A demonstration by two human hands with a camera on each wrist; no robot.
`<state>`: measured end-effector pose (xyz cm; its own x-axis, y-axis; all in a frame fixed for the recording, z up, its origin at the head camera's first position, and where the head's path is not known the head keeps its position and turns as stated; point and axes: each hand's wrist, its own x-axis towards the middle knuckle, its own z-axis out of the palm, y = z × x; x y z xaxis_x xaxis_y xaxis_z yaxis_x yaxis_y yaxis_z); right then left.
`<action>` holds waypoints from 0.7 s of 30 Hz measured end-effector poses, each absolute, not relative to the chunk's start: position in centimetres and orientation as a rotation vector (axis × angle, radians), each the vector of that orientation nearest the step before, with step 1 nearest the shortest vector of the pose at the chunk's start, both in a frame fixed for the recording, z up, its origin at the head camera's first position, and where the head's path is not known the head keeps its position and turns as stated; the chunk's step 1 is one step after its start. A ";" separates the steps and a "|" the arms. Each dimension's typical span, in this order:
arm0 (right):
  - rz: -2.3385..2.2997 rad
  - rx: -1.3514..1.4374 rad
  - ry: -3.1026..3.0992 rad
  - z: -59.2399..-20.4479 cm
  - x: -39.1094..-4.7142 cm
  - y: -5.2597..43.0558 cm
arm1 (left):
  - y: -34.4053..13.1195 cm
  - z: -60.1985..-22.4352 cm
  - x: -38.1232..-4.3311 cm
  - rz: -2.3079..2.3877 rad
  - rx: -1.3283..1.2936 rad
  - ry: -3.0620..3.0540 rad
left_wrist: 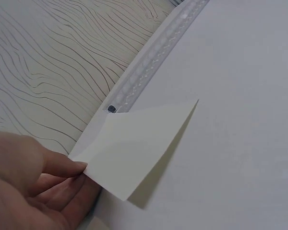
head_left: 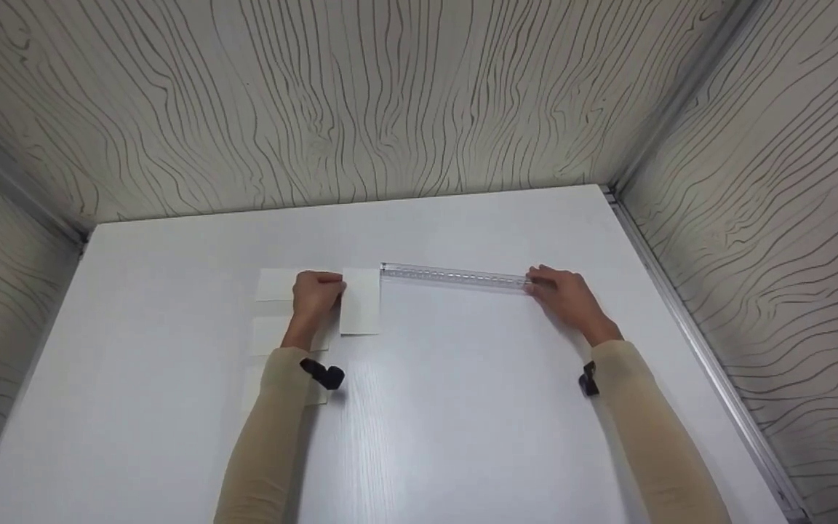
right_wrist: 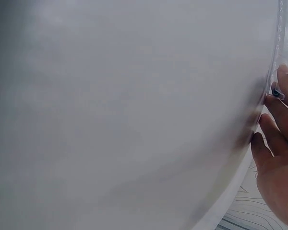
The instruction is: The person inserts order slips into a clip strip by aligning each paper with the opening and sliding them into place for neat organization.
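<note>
Several pale sheets (head_left: 275,285) lie in a column on the white tabletop (head_left: 477,407) at your left, partly hidden by your left hand (head_left: 315,295) and its beige sleeve (head_left: 262,437). A black wrist camera (head_left: 324,374) juts out beside that sleeve. Past the table's far edge stands a panelled wall (head_left: 361,94), and a metal rail (head_left: 710,371) runs along the right side.

Your left thumb and fingers pinch the left edge of a single paper (head_left: 361,302), near the table's far side; its free corner tilts up, casting a shadow beneath. Your right hand (head_left: 568,291) pinches the right end of a clear ruler (head_left: 455,277), whose other end reaches the paper's upper right corner; you cannot tell whether they touch.

The paper is a plain, off-white, thin rectangle. The ruler is a long, straight, see-through strip with a dark spot at its left end. Dark wavy grain lines pattern the pale wall.
</note>
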<state>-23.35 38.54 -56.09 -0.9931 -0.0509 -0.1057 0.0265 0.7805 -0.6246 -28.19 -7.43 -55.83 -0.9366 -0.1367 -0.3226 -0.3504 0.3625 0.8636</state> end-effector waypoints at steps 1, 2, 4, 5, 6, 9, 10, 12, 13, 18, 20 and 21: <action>-1.003 -0.024 2.854 -56.1 -23.3 38.6 | -7.4 -55.8 -28.2 1.612 -0.442 2.430; -1.004 -0.028 2.855 -56.2 -23.3 38.6 | -7.4 -55.9 -28.1 1.608 -0.443 2.436; -1.003 -0.035 2.861 -56.2 -23.3 38.6 | -7.5 -55.9 -28.1 1.602 -0.441 2.453; -1.004 -0.040 2.862 -56.2 -23.3 38.5 | -7.5 -55.9 -28.0 1.601 -0.442 2.456; -1.010 -0.041 2.860 -56.1 -23.3 38.5 | -7.5 -55.9 -28.0 1.597 -0.439 2.462; -1.005 -0.047 2.861 -56.0 -23.3 38.5 | -7.4 -55.8 -28.1 1.594 -0.443 2.457; -1.007 -0.048 2.860 -56.0 -23.3 38.5 | -7.4 -55.8 -28.1 1.593 -0.441 2.455; -1.008 -0.043 2.858 -56.0 -23.4 38.5 | -7.4 -55.7 -28.2 1.587 -0.440 2.452; -1.007 -0.040 2.855 -56.0 -23.4 38.5 | -7.4 -55.7 -28.2 1.587 -0.440 2.451; -1.011 -0.018 2.837 -56.0 -23.6 38.5 | -7.2 -55.9 -28.5 1.571 -0.429 2.468; -1.010 -0.013 2.833 -56.0 -23.5 38.5 | -7.1 -55.9 -28.5 1.574 -0.432 2.462; -1.007 -0.011 2.832 -56.1 -23.5 38.5 | -7.1 -55.9 -28.5 1.578 -0.438 2.455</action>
<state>-23.52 38.48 -56.10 -0.9908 -0.0524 -0.1251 0.0383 0.7767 -0.6287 -28.51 -7.09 -55.93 -0.9383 -0.1431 -0.3149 -0.3459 0.3896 0.8536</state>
